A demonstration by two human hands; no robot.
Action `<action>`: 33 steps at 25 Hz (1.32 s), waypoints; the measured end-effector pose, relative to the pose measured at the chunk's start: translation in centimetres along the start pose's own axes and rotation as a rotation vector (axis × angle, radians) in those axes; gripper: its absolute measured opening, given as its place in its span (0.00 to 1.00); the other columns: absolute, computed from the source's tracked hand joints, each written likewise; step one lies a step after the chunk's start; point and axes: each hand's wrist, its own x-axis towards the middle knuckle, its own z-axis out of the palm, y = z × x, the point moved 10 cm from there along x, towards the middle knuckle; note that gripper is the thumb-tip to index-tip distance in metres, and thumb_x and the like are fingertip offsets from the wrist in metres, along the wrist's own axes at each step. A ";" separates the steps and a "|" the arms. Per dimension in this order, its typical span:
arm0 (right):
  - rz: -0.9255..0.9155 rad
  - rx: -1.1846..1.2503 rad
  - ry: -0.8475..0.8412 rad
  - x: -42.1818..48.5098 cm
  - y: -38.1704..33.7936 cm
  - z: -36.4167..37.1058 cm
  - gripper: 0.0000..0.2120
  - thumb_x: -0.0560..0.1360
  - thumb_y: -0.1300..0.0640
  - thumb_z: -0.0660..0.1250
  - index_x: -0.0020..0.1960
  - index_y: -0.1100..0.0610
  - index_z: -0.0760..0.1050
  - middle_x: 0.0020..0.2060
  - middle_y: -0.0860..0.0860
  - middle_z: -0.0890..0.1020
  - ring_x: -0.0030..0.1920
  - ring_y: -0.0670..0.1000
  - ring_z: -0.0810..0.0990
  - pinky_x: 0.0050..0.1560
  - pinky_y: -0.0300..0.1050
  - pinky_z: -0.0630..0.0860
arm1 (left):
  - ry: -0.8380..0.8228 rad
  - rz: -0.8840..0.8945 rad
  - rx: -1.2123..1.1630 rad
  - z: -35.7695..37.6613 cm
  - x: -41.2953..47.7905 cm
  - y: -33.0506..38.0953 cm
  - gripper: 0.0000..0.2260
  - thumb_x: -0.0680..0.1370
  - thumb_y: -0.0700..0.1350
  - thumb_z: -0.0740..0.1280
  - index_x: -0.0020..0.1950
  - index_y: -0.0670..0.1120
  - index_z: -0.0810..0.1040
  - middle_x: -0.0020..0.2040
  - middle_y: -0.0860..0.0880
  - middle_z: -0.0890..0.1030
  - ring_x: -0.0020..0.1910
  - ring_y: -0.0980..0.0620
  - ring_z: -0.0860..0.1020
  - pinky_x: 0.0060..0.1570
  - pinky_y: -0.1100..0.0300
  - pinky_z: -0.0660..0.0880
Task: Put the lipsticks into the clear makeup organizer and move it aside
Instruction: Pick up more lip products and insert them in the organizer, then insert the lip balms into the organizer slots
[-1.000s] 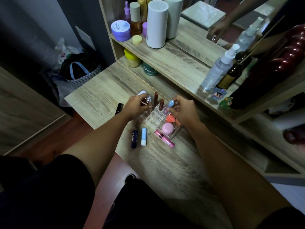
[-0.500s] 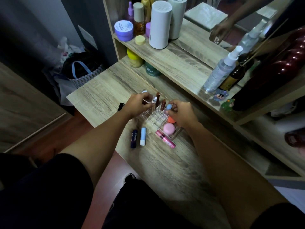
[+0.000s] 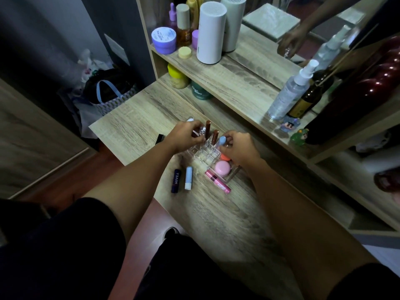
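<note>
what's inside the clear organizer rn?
Clear organizer: two brown tubes upright, blue-capped tube, pink round compact. Near cells look empty. Hands cover the rest.

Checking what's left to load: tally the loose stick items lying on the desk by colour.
Dark navy stick: 1
Light blue stick: 1
Pink tube: 1
Black stick, half hidden behind the left wrist: 1
Total: 4

The person is wearing a dark top with short sleeves (image 3: 65, 245), maybe black or navy; the dim light is making it hard to tell. Both forearms are showing bare. The left hand (image 3: 184, 137) and right hand (image 3: 240, 148) are wearing no gloves.
</note>
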 end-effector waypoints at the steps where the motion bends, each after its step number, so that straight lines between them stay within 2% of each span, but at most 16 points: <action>1: 0.011 0.009 0.006 -0.1 0.2 -0.1 0.18 0.70 0.59 0.73 0.59 0.60 0.75 0.52 0.57 0.83 0.52 0.55 0.82 0.54 0.50 0.80 | -0.009 -0.004 -0.008 0.0 -0.1 -0.1 0.17 0.72 0.41 0.71 0.59 0.43 0.75 0.54 0.42 0.81 0.44 0.49 0.81 0.45 0.62 0.74; 4: 0.025 0.076 0.123 -1.1 0.2 -1.5 0.23 0.69 0.57 0.74 0.61 0.59 0.73 0.54 0.56 0.79 0.53 0.52 0.78 0.54 0.48 0.79 | 0.011 -0.049 -0.070 -1.0 -0.8 -1.3 0.20 0.72 0.37 0.70 0.63 0.43 0.73 0.59 0.42 0.80 0.45 0.47 0.82 0.48 0.59 0.76; 7: -0.105 0.079 0.293 -3.7 -2.0 -2.8 0.14 0.68 0.59 0.73 0.50 0.59 0.74 0.43 0.52 0.76 0.41 0.45 0.73 0.39 0.36 0.69 | 0.057 -0.116 -0.033 -2.6 -1.7 -3.4 0.18 0.72 0.38 0.69 0.62 0.43 0.75 0.58 0.41 0.80 0.45 0.49 0.79 0.47 0.60 0.73; 9: -0.186 0.067 0.325 -6.0 -4.0 -1.9 0.09 0.69 0.60 0.72 0.47 0.58 0.75 0.39 0.49 0.74 0.37 0.43 0.72 0.37 0.34 0.66 | 0.061 -0.128 0.006 -3.1 -2.7 -4.2 0.15 0.72 0.40 0.70 0.58 0.43 0.77 0.55 0.42 0.82 0.43 0.50 0.78 0.45 0.61 0.72; 12: -0.219 0.055 0.225 -8.4 -5.3 1.9 0.07 0.71 0.62 0.70 0.48 0.60 0.78 0.43 0.55 0.80 0.45 0.53 0.78 0.47 0.43 0.71 | 0.042 -0.114 0.074 -2.5 -4.6 -4.8 0.09 0.73 0.41 0.69 0.53 0.42 0.80 0.50 0.41 0.83 0.46 0.46 0.80 0.46 0.61 0.73; 14: -0.180 0.024 0.136 -9.2 -4.4 4.7 0.08 0.73 0.63 0.67 0.51 0.62 0.78 0.48 0.59 0.81 0.50 0.58 0.78 0.51 0.50 0.73 | 0.058 -0.099 0.160 -1.9 -5.6 -5.5 0.09 0.73 0.40 0.68 0.52 0.40 0.80 0.49 0.39 0.83 0.48 0.42 0.80 0.49 0.57 0.74; 18: -0.076 -0.009 0.040 -10.1 -2.8 8.8 0.12 0.75 0.61 0.65 0.58 0.62 0.76 0.54 0.61 0.79 0.55 0.61 0.77 0.56 0.51 0.72 | 0.212 -0.219 0.254 -3.0 -8.0 -9.3 0.12 0.74 0.41 0.66 0.56 0.37 0.78 0.52 0.34 0.79 0.50 0.37 0.78 0.50 0.49 0.74; 20: -0.037 0.007 0.033 -9.3 -3.1 10.2 0.13 0.76 0.58 0.64 0.59 0.62 0.75 0.55 0.62 0.79 0.55 0.60 0.76 0.55 0.51 0.72 | 0.217 -0.269 0.207 -2.9 -8.8 -10.8 0.13 0.75 0.44 0.67 0.56 0.39 0.79 0.52 0.36 0.81 0.49 0.39 0.79 0.50 0.52 0.74; 22: 0.015 0.003 0.040 -8.1 -3.2 10.8 0.14 0.77 0.57 0.63 0.59 0.62 0.74 0.55 0.62 0.79 0.55 0.60 0.76 0.53 0.51 0.71 | 0.132 -0.246 0.110 -1.1 -9.2 -10.5 0.14 0.73 0.48 0.70 0.53 0.41 0.80 0.49 0.40 0.83 0.47 0.44 0.81 0.47 0.59 0.73; 24: 0.063 -0.006 0.028 -7.3 -2.8 11.5 0.15 0.77 0.56 0.64 0.60 0.63 0.74 0.55 0.62 0.79 0.56 0.61 0.76 0.53 0.51 0.70 | 0.038 -0.242 0.024 1.2 -9.7 -10.0 0.15 0.71 0.50 0.71 0.54 0.43 0.80 0.48 0.41 0.84 0.46 0.46 0.81 0.47 0.62 0.72; 29: 0.124 -0.004 0.026 -6.8 -1.8 12.2 0.16 0.73 0.58 0.66 0.60 0.62 0.75 0.53 0.62 0.82 0.54 0.62 0.78 0.52 0.53 0.73 | 0.007 -0.262 -0.015 3.5 -9.5 -9.7 0.17 0.70 0.48 0.73 0.54 0.42 0.78 0.46 0.41 0.83 0.47 0.45 0.80 0.49 0.57 0.75; 33: 0.133 0.160 0.074 -7.1 -1.8 11.6 0.16 0.71 0.61 0.69 0.58 0.62 0.78 0.48 0.63 0.83 0.50 0.63 0.80 0.51 0.55 0.76 | -0.025 -0.308 -0.016 3.4 -8.9 -10.1 0.15 0.68 0.47 0.73 0.52 0.43 0.81 0.43 0.45 0.82 0.44 0.50 0.78 0.46 0.60 0.73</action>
